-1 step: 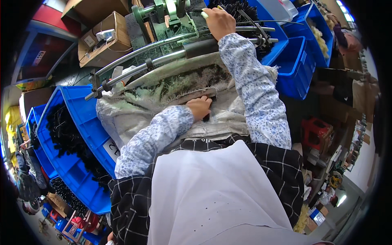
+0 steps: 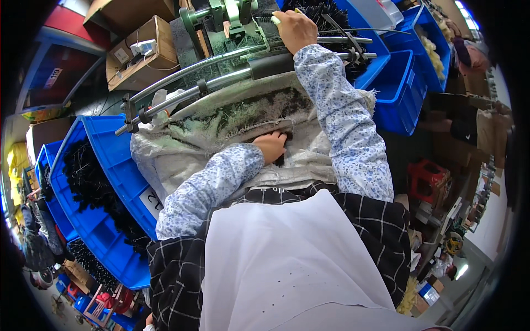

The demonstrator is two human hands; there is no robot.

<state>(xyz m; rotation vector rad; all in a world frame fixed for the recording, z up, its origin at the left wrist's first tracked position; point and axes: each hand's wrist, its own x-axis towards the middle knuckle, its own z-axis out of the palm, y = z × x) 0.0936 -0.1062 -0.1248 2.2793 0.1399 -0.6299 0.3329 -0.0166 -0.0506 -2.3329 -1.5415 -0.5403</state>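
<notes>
My left hand [image 2: 270, 148] lies low on the grey-white cloth [image 2: 182, 157] spread over my lap. Its fingers are curled round a small dark bristly piece [image 2: 280, 161], mostly hidden under the hand. Farther ahead, my right hand [image 2: 297, 30] is at the green machine [image 2: 234, 25], its fingers pinched together, with pale yellow covers on the fingertips. What those fingers hold, if anything, I cannot make out. A dark coiled piece [image 2: 264, 19] runs from the machine toward them. Below the right hand, two metal rails [image 2: 221, 80] cross in front of the machine.
On the left, a blue bin [image 2: 99, 124] holds many black bristly brushes [image 2: 91, 182]. More black brushes [image 2: 326, 16] fill a bin behind my right hand. Another blue bin [image 2: 395, 99] stands at the right. An open cardboard box [image 2: 160, 60] sits left of the machine.
My right hand has shifted very slightly to the left at the machine. My left hand has turned a little, and more of the dark bristly piece shows beneath it.
</notes>
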